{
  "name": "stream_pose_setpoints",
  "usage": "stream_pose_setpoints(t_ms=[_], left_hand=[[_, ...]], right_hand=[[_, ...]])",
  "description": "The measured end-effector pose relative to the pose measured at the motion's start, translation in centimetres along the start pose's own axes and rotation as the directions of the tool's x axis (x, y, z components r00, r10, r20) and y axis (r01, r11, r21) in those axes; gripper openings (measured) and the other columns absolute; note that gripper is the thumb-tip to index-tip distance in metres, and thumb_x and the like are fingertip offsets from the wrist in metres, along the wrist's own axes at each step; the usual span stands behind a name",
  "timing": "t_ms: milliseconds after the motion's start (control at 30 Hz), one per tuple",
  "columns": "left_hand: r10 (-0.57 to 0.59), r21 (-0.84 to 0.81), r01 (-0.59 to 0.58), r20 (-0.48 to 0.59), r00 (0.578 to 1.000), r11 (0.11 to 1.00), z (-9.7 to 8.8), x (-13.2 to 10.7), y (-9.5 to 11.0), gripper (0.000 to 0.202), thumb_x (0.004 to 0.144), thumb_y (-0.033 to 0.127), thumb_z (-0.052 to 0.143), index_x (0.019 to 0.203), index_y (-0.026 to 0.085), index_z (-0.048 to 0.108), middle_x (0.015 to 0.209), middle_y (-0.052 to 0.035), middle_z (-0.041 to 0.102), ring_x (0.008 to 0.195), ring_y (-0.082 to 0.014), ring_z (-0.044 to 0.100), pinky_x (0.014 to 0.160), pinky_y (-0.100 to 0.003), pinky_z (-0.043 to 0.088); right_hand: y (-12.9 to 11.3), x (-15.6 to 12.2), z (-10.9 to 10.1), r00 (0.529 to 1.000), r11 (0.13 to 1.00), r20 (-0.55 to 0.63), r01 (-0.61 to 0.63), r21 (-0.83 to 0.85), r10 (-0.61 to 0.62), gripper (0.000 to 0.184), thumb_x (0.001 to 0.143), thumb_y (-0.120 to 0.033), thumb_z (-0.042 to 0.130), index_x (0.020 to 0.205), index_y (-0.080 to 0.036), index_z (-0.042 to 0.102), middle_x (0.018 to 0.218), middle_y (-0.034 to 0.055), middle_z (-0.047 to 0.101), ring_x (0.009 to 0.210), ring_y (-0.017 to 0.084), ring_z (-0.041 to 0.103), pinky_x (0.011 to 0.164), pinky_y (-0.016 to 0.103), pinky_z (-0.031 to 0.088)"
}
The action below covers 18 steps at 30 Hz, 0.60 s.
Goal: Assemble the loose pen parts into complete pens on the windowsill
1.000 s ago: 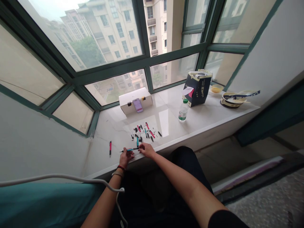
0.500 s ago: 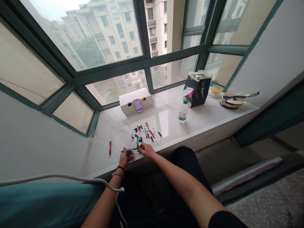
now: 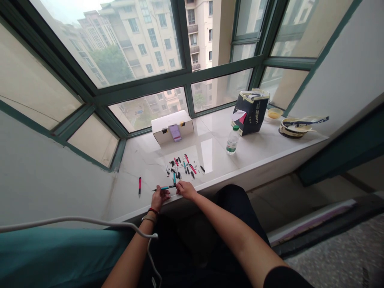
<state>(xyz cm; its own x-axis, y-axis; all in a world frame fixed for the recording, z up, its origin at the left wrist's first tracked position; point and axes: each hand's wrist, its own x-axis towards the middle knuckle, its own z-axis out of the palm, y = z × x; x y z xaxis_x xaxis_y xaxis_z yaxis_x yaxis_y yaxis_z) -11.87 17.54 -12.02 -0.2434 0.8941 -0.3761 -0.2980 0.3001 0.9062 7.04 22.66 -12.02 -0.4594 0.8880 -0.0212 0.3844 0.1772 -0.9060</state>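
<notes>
A blue and black pen [image 3: 166, 187] lies level between my hands, above the front edge of the sill. My left hand [image 3: 161, 196] is closed around its left part, with the dark tip poking out to the left. The fingers of my right hand [image 3: 185, 189] pinch the pen's right end. Just beyond them is a pile of pen parts [image 3: 180, 166]: red, blue and black barrels, clips and small pieces. One blue barrel [image 3: 174, 178] lies close to my right fingertips. Off to the left, a red and black pen [image 3: 139, 186] rests by itself.
On the white sill [image 3: 207, 140] stand a white box [image 3: 159, 136] by the window, a clear bottle [image 3: 232, 142] with a green cap, and a dark paper bag [image 3: 252, 114]. Two bowls, one a takeaway bowl [image 3: 291, 130], sit at the right. A white cable [image 3: 90, 220] crosses the lower left.
The view has shifted very slightly. Both hands keep their hold on the blue and black pen, with hardly any visible movement.
</notes>
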Motion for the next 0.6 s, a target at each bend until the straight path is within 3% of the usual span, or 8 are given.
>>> stream_pose_setpoints(t_ms=[200,367,600], left_hand=[[0.006,-0.004,-0.006,0.010,1.000,1.000,-0.35,0.34,-0.34,0.056,0.086,0.064,0.048,0.092,0.010,0.063,0.069,-0.0057,0.067,0.052,-0.0117,0.059,0.057,-0.027,0.054],[-0.004,-0.002,0.004,-0.001,1.000,1.000,-0.37,0.36,-0.36,0.057,0.086,0.064,0.047,0.090,0.010,0.064,0.069,-0.0062,0.067,0.052,-0.0114,0.059,0.056,-0.027,0.054],[0.001,0.012,-0.001,-0.004,1.000,1.000,-0.14,0.21,-0.20,0.054,0.088,0.062,0.047,0.093,0.010,0.063,0.068,-0.0063,0.068,0.052,-0.0120,0.059,0.057,-0.028,0.055]], right_hand=[[-0.02,-0.01,-0.19,1.000,1.000,0.023,0.001,-0.002,-0.001,0.016,0.094,-0.029,0.051,0.083,-0.024,0.061,0.071,-0.0045,0.072,0.073,0.013,0.067,0.071,0.021,0.041],[-0.14,0.02,-0.26,0.999,1.000,0.054,-0.006,-0.015,0.006,0.027,0.098,-0.031,0.042,0.080,-0.022,0.060,0.067,-0.0033,0.071,0.073,0.013,0.066,0.071,0.021,0.041],[-0.05,-0.08,-0.15,1.000,1.000,0.023,-0.001,0.015,0.001,0.011,0.094,-0.029,0.049,0.099,-0.024,0.057,0.074,-0.0043,0.072,0.070,0.013,0.067,0.072,0.023,0.043]])
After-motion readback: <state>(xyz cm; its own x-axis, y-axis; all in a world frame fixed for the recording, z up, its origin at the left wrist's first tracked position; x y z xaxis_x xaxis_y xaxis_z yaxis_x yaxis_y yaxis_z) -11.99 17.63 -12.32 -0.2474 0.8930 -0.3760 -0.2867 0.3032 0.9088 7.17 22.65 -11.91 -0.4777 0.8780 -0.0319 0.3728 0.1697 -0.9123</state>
